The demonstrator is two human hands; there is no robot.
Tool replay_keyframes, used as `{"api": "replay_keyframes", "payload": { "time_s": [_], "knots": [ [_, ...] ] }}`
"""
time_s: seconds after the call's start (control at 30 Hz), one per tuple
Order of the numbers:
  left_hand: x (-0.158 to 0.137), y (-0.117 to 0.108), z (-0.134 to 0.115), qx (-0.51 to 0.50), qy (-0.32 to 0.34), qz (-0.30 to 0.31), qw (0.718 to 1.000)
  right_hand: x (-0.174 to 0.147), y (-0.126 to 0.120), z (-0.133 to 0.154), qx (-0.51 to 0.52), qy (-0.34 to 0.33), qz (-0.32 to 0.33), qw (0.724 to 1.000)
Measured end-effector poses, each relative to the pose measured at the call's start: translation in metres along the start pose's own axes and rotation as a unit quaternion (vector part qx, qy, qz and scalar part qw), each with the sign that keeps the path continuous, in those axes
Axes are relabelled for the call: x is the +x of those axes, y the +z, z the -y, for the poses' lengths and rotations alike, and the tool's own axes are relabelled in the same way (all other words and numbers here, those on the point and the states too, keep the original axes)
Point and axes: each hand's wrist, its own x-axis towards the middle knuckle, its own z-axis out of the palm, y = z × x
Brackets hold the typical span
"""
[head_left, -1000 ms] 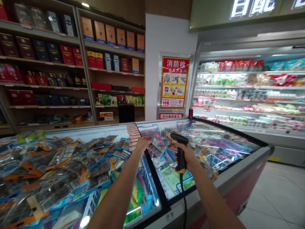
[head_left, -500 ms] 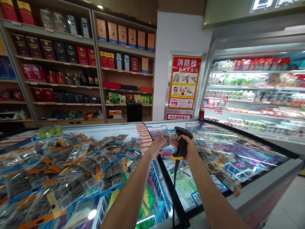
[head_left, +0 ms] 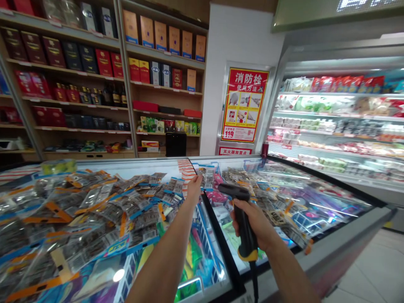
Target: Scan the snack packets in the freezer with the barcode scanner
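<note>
In my right hand [head_left: 252, 221] is a black and yellow barcode scanner [head_left: 244, 223], its head turned to the left and its cord hanging down. My left hand [head_left: 193, 187] is closed at the edge of a small clear packet [head_left: 207, 176] with blue trim and a printed label; the fingertips are partly hidden. Left of that hand, a broad heap of similar packets [head_left: 107, 210] with orange and blue edges covers the freezer top. More packets [head_left: 268, 198] lie on the glass to the right of the scanner.
A chest freezer with a black frame bar [head_left: 217, 235] stretches before me, and a wire basket [head_left: 205, 235] shows inside. Behind stand shelves of boxes [head_left: 160, 35], a red fire-hydrant poster [head_left: 244, 105] and a lit chilled display [head_left: 341, 113].
My left hand has moved left with the packet, away from the scanner. My right hand has lowered the scanner and drawn it closer. The view has shifted slightly.
</note>
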Motion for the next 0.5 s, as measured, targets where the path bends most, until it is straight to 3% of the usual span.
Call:
{"api": "replay_keyframes", "payload": {
  "time_s": [0.3,0.5],
  "knots": [
    [0.0005,0.0035,-0.0004,0.006,0.026,-0.014,1.000,-0.0057,0.0056,-0.0054,0.036,0.034,-0.003,0.999],
    [0.0055,-0.0029,0.0001,0.141,0.081,-0.035,0.986,-0.0089,-0.0039,-0.0025,0.042,0.019,-0.031,0.998]
  ]
}}
